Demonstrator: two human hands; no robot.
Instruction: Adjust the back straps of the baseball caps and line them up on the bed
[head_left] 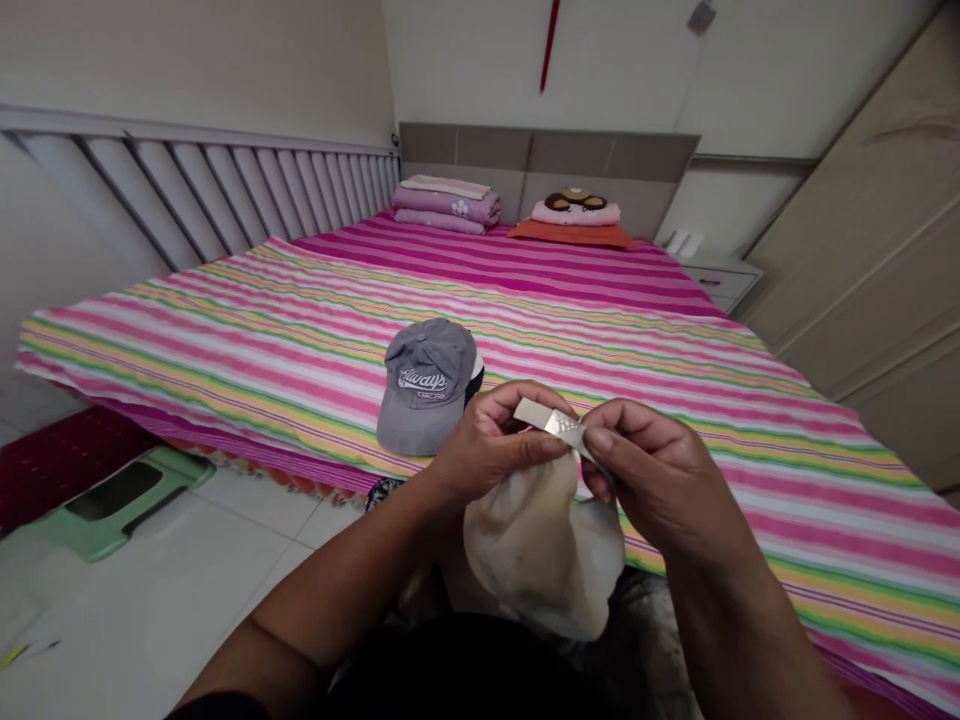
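Hands [491,445] [656,480] pinch beige cap's [532,560] metal-clasped strap [555,425].

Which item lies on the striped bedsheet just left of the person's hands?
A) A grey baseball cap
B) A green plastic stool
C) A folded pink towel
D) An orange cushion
A: the grey baseball cap, with white lettering on its front, lies on the striped bedsheet just beyond and left of the left hand.
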